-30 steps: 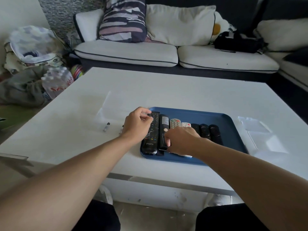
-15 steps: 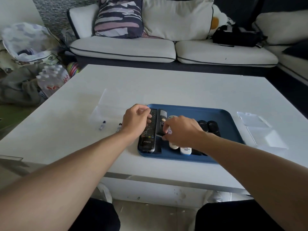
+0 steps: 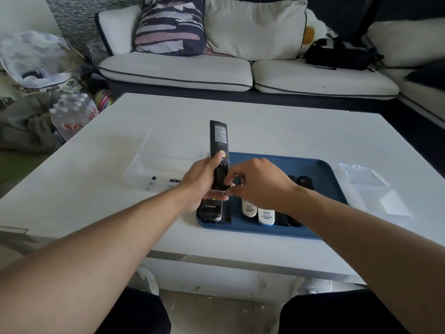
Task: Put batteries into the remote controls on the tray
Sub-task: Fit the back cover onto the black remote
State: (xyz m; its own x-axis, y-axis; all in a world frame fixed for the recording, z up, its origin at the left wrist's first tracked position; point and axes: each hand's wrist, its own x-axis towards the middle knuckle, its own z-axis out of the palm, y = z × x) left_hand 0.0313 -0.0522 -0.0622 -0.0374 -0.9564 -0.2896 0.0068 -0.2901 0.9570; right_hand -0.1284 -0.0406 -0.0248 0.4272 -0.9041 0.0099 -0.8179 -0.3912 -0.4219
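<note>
The bench is plain white, the tray on it deep blue. The raised remote is black, with a pale label and a round yellow sticker. On the tray lie a black remote with white lettering, two white remotes and further black ones. The sofa cushions are off-white with dark piping; one pillow is navy with pink, white and grey streaks

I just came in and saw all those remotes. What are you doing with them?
The left hand holds a black remote up over the blue tray, back side facing us. The right hand works at its battery compartment, near the lower end. More remotes, black and white, lie in the tray, and batteries wait on the table.
</note>
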